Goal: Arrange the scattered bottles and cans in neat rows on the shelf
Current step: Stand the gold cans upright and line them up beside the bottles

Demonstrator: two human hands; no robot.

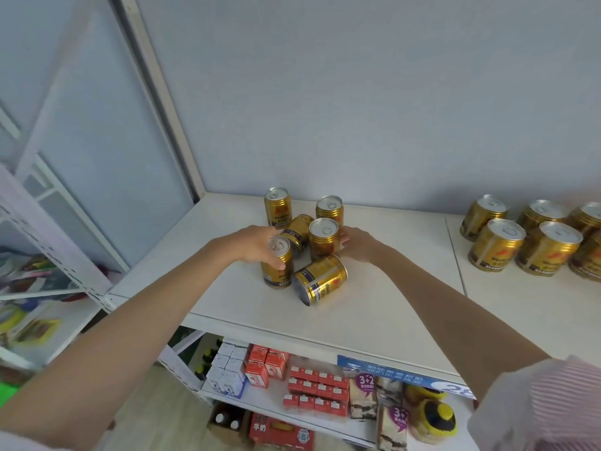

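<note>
The left hand (260,244) curls round the near upright can (277,266) at the left of the scattered cluster on the shelf (227,297), gripping just below its rim. Two toppled cans (320,283) lie beside it (the nearer one almost touching), so it should probably lift straight up before moving. The right hand (356,245) touches the middle upright can (323,239); its grip is hidden. Neat rows (527,242) stand far right.

My left hand (260,244) grips an upright gold can (277,266) on the white shelf (247,307); my right hand (356,245) touches another upright can (322,239).
</note>
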